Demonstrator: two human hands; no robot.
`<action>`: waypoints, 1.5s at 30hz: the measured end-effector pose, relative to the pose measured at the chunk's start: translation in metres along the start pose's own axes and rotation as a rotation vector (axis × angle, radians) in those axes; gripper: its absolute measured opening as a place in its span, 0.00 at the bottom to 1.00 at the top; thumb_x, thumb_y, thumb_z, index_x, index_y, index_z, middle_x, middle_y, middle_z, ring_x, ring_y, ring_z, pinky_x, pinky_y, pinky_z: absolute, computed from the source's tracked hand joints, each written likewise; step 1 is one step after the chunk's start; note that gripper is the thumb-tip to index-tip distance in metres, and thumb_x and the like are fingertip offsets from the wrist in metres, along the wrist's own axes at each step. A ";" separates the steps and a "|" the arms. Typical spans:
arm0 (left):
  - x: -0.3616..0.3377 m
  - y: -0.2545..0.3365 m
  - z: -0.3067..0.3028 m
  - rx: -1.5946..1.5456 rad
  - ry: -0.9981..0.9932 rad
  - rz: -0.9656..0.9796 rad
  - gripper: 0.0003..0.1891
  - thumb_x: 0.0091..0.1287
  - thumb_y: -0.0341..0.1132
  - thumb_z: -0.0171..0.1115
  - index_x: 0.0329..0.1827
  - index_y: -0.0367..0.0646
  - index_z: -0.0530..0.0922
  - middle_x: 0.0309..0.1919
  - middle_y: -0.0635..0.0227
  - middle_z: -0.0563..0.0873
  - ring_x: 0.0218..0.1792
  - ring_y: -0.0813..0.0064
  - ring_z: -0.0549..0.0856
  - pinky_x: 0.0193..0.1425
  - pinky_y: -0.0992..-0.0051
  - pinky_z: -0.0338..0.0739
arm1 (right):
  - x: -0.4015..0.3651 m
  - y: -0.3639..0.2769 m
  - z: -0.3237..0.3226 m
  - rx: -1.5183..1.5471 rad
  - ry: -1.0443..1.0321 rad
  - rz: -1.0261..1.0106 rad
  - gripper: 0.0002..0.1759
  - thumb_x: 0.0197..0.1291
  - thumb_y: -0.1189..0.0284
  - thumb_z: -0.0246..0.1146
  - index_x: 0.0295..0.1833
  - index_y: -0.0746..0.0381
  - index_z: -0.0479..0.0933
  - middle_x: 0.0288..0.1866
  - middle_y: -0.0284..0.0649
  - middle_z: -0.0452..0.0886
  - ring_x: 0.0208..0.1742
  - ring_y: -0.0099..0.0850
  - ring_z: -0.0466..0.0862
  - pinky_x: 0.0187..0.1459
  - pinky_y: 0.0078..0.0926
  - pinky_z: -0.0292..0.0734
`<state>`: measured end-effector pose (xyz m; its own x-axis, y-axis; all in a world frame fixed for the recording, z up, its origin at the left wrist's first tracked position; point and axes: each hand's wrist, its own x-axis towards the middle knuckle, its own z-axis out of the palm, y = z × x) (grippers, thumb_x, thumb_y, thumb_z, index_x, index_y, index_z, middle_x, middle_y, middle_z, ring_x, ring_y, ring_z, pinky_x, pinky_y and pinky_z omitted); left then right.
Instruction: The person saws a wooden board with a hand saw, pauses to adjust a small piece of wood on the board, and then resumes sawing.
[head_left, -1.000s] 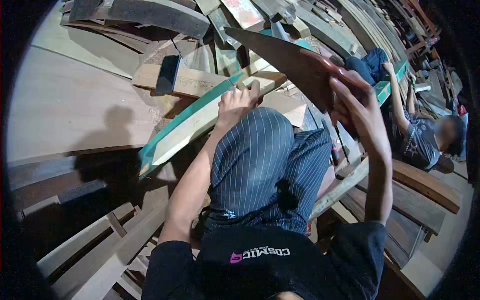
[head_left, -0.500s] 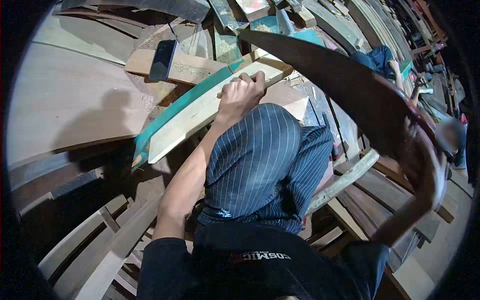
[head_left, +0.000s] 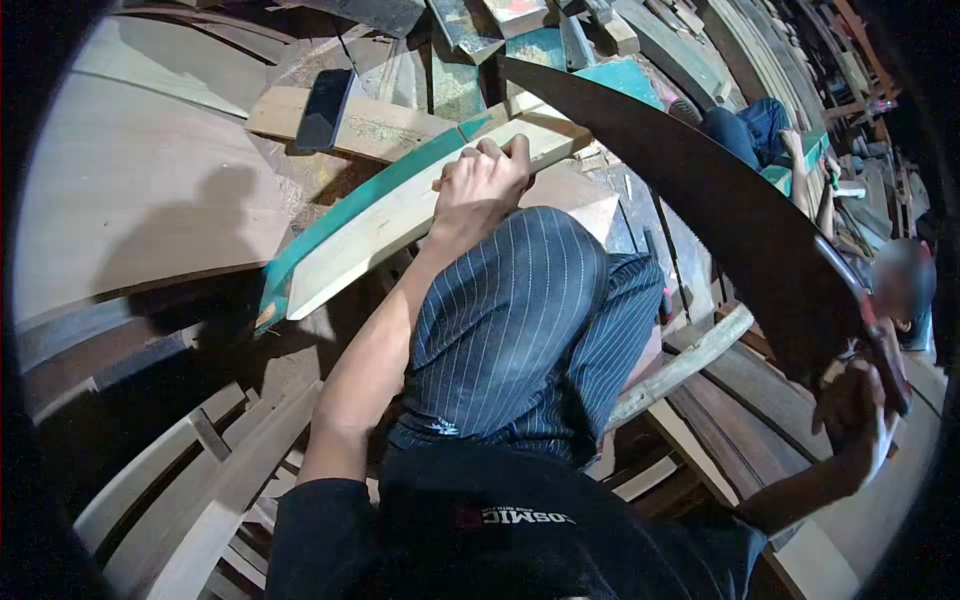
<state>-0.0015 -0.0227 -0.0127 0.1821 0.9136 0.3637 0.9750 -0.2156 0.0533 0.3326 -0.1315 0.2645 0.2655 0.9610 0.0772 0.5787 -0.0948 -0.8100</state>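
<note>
My left hand (head_left: 480,185) is wrapped over a pale wooden board (head_left: 390,235), thumb on its near edge, just beyond my raised knee. A green-painted wood piece (head_left: 350,210) lies along the board's far side. At the right, the fingers of my right hand (head_left: 858,405) are closed on the handle end of a large handsaw (head_left: 700,180). The dark blade slants up and left, its tip above the far end of the board.
A phone (head_left: 324,110) rests on a wooden plank (head_left: 385,132) with sawdust. A wide pale panel (head_left: 150,190) is at the left. A round pole (head_left: 685,370) lies right of my legs. Another person (head_left: 750,130) sits at the upper right.
My right hand has moved down and slightly right with the saw, and the blade now shows more clearly. My left hand stays on the board.
</note>
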 end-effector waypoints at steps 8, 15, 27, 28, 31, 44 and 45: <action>0.000 0.002 0.010 0.129 -0.066 0.010 0.05 0.61 0.31 0.55 0.34 0.41 0.69 0.22 0.57 0.80 0.21 0.66 0.86 0.15 0.66 0.79 | 0.029 -0.006 0.093 0.086 -0.148 0.127 0.09 0.67 0.71 0.60 0.49 0.62 0.73 0.24 0.26 0.65 0.19 0.16 0.63 0.21 0.17 0.58; 0.000 0.004 -0.006 0.121 -0.142 -0.069 0.08 0.62 0.35 0.56 0.41 0.44 0.71 0.30 0.57 0.81 0.30 0.65 0.88 0.30 0.70 0.83 | 0.058 -0.028 0.181 0.418 -0.374 0.157 0.15 0.66 0.71 0.60 0.56 0.64 0.71 0.30 0.31 0.70 0.24 0.19 0.69 0.26 0.20 0.65; 0.001 0.001 0.000 0.043 -0.105 -0.016 0.09 0.60 0.32 0.57 0.37 0.39 0.67 0.25 0.53 0.81 0.27 0.59 0.87 0.20 0.61 0.82 | -0.012 0.029 -0.086 -0.289 0.156 -0.102 0.32 0.65 0.61 0.61 0.68 0.69 0.66 0.48 0.43 0.81 0.32 0.21 0.80 0.33 0.19 0.76; 0.001 0.000 0.001 0.042 -0.037 0.006 0.09 0.60 0.32 0.57 0.35 0.39 0.68 0.22 0.55 0.81 0.24 0.61 0.87 0.15 0.60 0.82 | -0.011 0.029 -0.079 -0.261 0.158 -0.100 0.30 0.65 0.61 0.60 0.66 0.68 0.67 0.46 0.42 0.80 0.32 0.21 0.79 0.32 0.19 0.75; 0.002 -0.002 0.004 0.064 -0.043 0.005 0.07 0.61 0.32 0.56 0.34 0.39 0.68 0.23 0.54 0.81 0.22 0.63 0.86 0.14 0.61 0.81 | 0.022 0.024 -0.004 -0.054 -0.014 0.072 0.23 0.65 0.64 0.60 0.61 0.65 0.71 0.38 0.38 0.77 0.31 0.21 0.78 0.28 0.18 0.74; 0.000 -0.006 -0.010 -0.053 -0.046 -0.013 0.09 0.61 0.36 0.58 0.36 0.41 0.71 0.26 0.54 0.82 0.28 0.61 0.87 0.23 0.65 0.83 | 0.025 -0.007 0.108 0.095 -0.028 0.118 0.21 0.64 0.69 0.63 0.60 0.66 0.73 0.27 0.30 0.71 0.21 0.15 0.67 0.23 0.15 0.63; 0.002 -0.005 -0.013 -0.054 -0.088 -0.032 0.12 0.62 0.39 0.59 0.38 0.40 0.71 0.26 0.53 0.82 0.29 0.59 0.87 0.27 0.65 0.83 | 0.015 0.001 0.085 0.060 0.035 0.078 0.23 0.63 0.69 0.63 0.61 0.67 0.72 0.29 0.32 0.74 0.23 0.17 0.70 0.25 0.17 0.68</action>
<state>-0.0081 -0.0245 -0.0001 0.1640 0.9464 0.2781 0.9726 -0.2022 0.1145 0.2711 -0.0951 0.2153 0.3358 0.9414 0.0319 0.5081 -0.1525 -0.8477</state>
